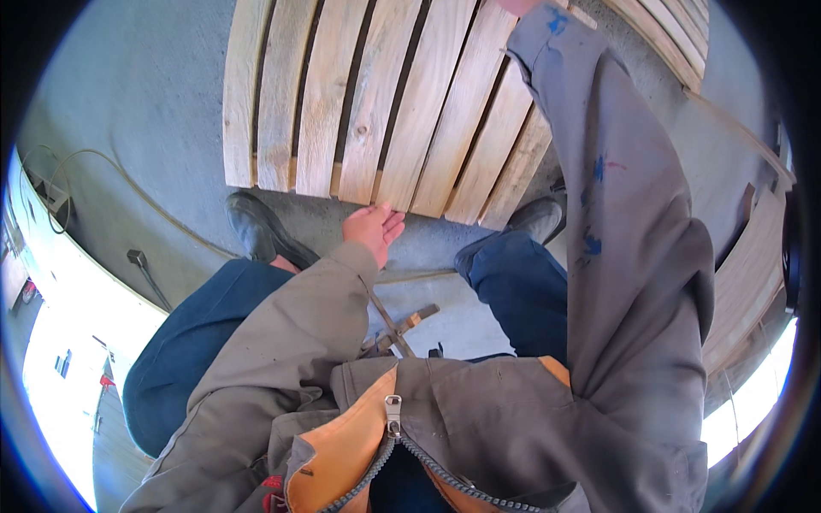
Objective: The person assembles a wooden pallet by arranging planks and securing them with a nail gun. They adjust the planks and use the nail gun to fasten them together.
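A panel of several pale wooden slats (363,128), set side by side with dark gaps between, lies in front of me. At its near edge is my left hand (375,231), its fingers a little bent and apart against the slat ends, gripping nothing that I can see. My right arm reaches far forward along the panel's right side. Only a small part of my right hand (517,6) shows at the upper edge, over the far part of the slats; its fingers are out of sight.
My shoes (256,229) stand near the panel's near corners. A thin hose or cable (141,181) curves over the grey floor at left, near a metal tool with a long handle (147,272). Another slatted wooden piece (667,38) lies at upper right. Between my legs is a metal-and-wood stand (400,329).
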A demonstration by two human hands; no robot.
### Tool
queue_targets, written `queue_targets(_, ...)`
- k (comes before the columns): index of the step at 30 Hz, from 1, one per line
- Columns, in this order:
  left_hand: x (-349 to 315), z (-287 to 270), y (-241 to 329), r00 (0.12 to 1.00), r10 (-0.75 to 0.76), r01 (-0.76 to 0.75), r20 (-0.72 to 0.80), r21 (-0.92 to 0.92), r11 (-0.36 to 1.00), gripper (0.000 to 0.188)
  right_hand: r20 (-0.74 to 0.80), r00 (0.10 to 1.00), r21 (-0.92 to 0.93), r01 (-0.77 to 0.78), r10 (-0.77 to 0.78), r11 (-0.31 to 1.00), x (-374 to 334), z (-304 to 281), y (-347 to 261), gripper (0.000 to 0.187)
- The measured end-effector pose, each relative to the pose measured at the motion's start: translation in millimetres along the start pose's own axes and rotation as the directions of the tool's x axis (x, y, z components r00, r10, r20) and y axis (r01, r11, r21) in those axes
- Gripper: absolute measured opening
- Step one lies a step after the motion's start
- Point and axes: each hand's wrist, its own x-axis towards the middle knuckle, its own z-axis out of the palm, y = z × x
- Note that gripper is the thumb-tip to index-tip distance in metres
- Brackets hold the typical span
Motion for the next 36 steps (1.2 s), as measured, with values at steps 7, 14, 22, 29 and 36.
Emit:
queue_targets(7, -5.1, 4.1, 7.3, 0.998, -0.001, 0.002, -0.060, 0.010, 1.000, 0.022, 0.065, 0.989, -0.225, -0.115, 0.133, 0.968, 16.0, 27.9, 23.5, 0.025)
queue_targets(14, -4.4, 1.6, 5.4, 0.999, 0.006, -0.006, -0.054, -0.002, 1.000, 0.018, 0.091, 0.991, -0.319, -0.064, 0.098, 0.945, 19.0, 31.4, 21.0, 0.026)
queue_targets(22, -5.0, 7.4, 4.7, 0.997, 0.014, -0.013, -0.071, 0.012, 1.000, 0.018, 0.084, 0.992, -0.153, -0.080, 0.093, 0.985, 19.4, 33.5, 36.6, 0.024)
queue_targets(29, -3.2, 6.7, 2.8, 0.994, 0.026, -0.024, -0.106, 0.023, 0.999, 0.020, 0.013, 0.958, -0.065, -0.284, 0.285, 0.957, 18.7, 24.0, 4.3, 0.026)
queue_targets(36, -6.9, 10.2, 3.8, 0.990, 0.020, -0.015, -0.143, 0.038, 0.999, 0.023, 0.048, 0.946, -0.029, -0.319, 0.320, 0.947, 20.1, 19.7, 1.2, 0.026)
